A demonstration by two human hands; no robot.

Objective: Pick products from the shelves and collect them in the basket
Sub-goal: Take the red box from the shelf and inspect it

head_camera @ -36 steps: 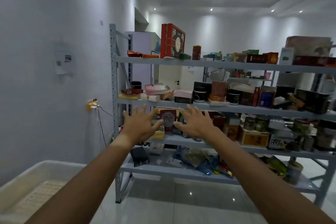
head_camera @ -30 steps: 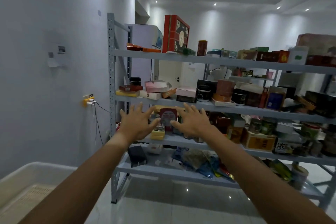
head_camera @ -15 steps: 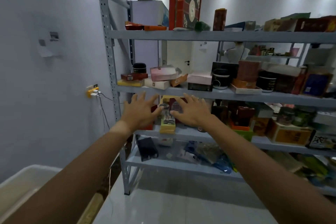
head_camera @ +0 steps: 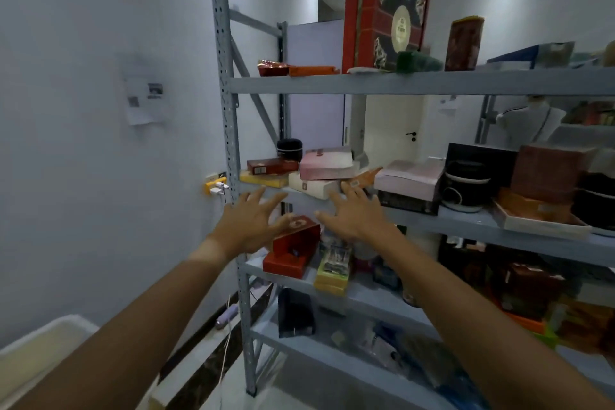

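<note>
1. Both hands are out in front of the shelves at the centre of the frame. The left hand and right hand each have their fingers spread and loose, and neither is grasping anything.
2. The nearest products sit just past the fingertips: a white box overhanging the second shelf, with a pink box stacked on it, and a red box one shelf down, under the left palm.
3. I'd settle on one item first. Reaching for two levels at once looks likely to knock something off.
4. If it's the white box, steady the pink box on top with one hand, or lift that one away first.
5. Take the chosen box by its long sides, thumb opposite fingers.
6. The basket waits at the lower left of the frame, so carry the item down and left, clear of the shelf post.
</note>
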